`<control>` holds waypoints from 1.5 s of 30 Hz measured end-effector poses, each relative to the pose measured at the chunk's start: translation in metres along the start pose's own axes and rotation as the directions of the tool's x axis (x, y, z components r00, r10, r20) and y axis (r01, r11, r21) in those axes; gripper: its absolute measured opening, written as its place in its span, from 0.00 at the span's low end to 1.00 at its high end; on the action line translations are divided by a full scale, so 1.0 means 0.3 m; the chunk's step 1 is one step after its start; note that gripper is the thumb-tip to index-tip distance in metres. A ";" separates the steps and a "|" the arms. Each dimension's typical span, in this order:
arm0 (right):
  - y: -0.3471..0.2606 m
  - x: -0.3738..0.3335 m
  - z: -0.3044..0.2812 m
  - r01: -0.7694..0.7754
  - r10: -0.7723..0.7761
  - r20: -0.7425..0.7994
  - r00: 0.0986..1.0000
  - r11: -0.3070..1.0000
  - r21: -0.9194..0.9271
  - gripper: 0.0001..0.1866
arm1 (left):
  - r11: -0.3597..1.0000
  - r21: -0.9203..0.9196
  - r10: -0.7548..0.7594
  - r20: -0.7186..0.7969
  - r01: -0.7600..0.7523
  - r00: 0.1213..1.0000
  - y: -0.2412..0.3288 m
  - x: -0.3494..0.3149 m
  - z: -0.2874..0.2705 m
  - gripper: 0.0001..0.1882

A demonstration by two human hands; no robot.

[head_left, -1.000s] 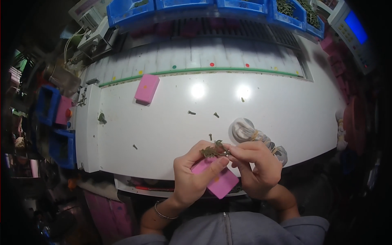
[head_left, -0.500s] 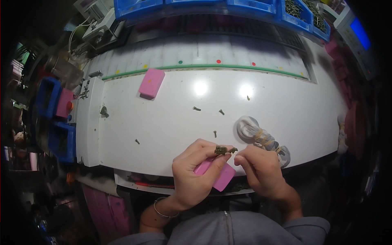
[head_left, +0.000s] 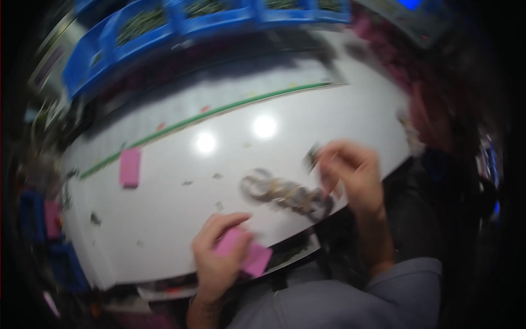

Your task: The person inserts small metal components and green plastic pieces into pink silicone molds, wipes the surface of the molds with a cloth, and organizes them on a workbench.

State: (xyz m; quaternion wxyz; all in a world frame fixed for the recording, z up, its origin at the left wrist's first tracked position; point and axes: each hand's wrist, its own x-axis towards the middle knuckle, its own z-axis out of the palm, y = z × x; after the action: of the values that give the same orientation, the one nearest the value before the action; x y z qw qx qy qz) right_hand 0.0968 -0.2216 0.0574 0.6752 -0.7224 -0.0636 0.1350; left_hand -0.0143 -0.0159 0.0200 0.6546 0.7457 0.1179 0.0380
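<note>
Holding pink block [head_left: 257, 260], left hand [head_left: 216, 263] half-curled; dark-green piece [head_left: 312, 158] just left of right hand [head_left: 356, 174], grip unclear.

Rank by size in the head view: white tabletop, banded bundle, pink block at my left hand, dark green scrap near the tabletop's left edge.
White tabletop
Banded bundle
Pink block, partly covered by your left hand
Dark green scrap, blurred
</note>
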 end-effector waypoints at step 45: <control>0.032 -0.098 0.143 0.625 -0.282 0.565 0.776 0.468 -0.625 0.42 | 0.890 -0.452 -0.047 0.049 0.064 0.998 -0.066 0.054 0.041 0.24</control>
State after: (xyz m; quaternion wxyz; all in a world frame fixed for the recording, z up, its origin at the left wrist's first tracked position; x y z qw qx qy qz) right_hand 0.0559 -0.1894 0.0489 0.2708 -0.8547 -0.4407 0.0427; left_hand 0.0016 -0.0220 -0.0027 0.8134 0.5694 0.1151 0.0323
